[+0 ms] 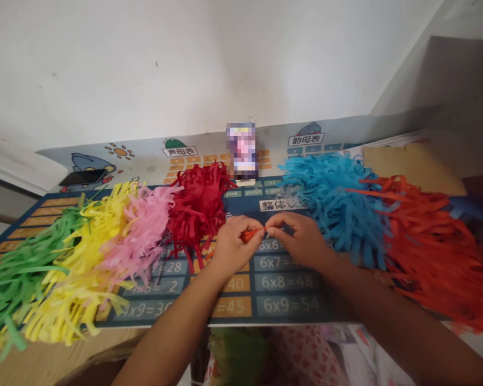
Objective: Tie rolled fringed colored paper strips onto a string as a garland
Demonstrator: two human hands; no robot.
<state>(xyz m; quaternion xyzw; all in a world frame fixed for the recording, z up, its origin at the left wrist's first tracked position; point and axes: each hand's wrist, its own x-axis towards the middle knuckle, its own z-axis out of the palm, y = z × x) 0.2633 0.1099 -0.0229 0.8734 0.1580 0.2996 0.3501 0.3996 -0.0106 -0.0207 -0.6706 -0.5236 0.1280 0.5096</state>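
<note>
Both hands meet over the middle of the printed mat, pinching one small orange-red paper strip [251, 235] that looks twisted. My left hand [235, 241] is closed round its thicker part. With thumb and forefinger, my right hand [295, 236] pinches its thin end. A pile of dark red paper tassels [199, 201] lies just beyond my left hand. Blue fringed tassels [338, 198] lie beyond my right hand, and orange-red ones [438, 252] spread farther right. Most of the held piece is hidden by my fingers.
Pink [145, 225], yellow [80, 279] and green tassels [28, 268] cover the left side, some over the front edge. A phone [242, 153] stands upright at the back; a dark phone [84, 177] lies back left. Brown paper [410, 166] lies back right, near the wall [185, 64].
</note>
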